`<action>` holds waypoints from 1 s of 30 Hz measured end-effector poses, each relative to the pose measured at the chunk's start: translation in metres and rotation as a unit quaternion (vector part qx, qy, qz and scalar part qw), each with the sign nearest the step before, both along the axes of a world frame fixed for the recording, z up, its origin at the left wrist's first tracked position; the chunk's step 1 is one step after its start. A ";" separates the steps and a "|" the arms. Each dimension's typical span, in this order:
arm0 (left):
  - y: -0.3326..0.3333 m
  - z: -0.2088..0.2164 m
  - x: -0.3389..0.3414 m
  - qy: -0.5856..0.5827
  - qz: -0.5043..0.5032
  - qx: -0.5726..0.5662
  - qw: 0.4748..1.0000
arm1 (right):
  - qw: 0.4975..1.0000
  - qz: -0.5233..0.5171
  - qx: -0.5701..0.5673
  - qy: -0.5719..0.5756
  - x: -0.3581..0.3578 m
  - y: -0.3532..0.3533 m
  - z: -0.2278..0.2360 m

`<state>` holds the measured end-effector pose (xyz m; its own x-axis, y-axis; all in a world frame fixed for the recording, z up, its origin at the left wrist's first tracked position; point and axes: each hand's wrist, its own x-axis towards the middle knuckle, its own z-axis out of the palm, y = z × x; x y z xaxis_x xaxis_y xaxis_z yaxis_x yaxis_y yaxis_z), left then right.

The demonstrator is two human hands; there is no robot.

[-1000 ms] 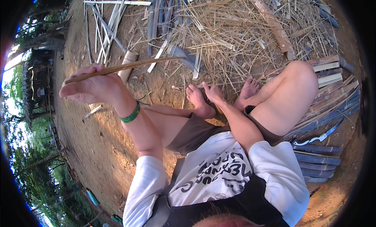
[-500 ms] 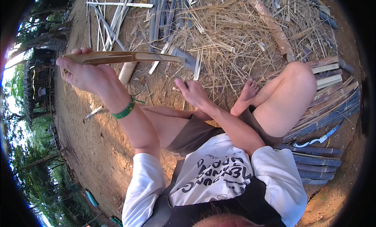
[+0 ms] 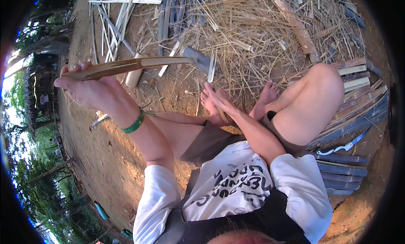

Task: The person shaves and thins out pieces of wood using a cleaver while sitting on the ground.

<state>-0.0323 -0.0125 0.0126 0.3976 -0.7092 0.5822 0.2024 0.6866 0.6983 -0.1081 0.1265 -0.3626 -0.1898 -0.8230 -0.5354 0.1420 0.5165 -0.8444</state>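
A split length of brown bamboo (image 3: 126, 66) lies across my raised left hand (image 3: 90, 91), its wider end in the fingers and its narrower end reaching right over the ground. A green woven band circles that wrist. My right hand (image 3: 218, 97) is low in front of me, beside my bare left foot (image 3: 206, 103). A brown, curved, handle-like end (image 3: 222, 114) shows just below this hand. Its fingers look closed around something, though most of it is hidden.
Straw-like shavings (image 3: 253, 46) and a peeled log (image 3: 293, 22) lie ahead. Pale strips (image 3: 120, 25) and dark bamboo lengths (image 3: 173, 16) are at the far left. Split bamboo (image 3: 354, 103) and a white-and-blue handled tool (image 3: 337, 151) lie at the right.
My left hand has shifted slightly left with the bamboo. The right hand has moved a little to the right and turned, so the brown end below it now shows.
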 end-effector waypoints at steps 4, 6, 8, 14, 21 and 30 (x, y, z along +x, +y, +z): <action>0.001 0.002 0.009 0.017 0.008 0.022 1.000 | 0.993 0.020 -0.109 0.041 0.006 -0.016 0.050; 0.001 0.001 0.002 0.016 0.007 0.052 0.999 | 0.986 -0.010 -0.148 0.075 0.002 -0.018 0.053; -0.002 -0.005 0.001 0.018 0.009 0.071 0.997 | 0.995 -0.016 -0.090 0.029 -0.005 -0.014 0.047; -0.006 -0.021 -0.001 -0.026 -0.044 0.078 0.996 | 0.997 -0.027 -0.036 0.059 -0.032 -0.011 0.047; -0.005 -0.020 -0.020 -0.044 -0.073 0.067 0.994 | 0.989 -0.014 0.022 0.145 -0.038 -0.003 -0.009; -0.007 -0.025 -0.007 -0.051 -0.098 0.055 0.992 | 0.991 0.005 -0.041 0.131 -0.036 -0.013 0.015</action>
<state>-0.0396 -0.0196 -0.0125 0.1894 -0.8283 0.5272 0.2481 0.5599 0.7905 -0.1440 0.1136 -0.3480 -0.3046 -0.8645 -0.3997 -0.0922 0.4445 -0.8910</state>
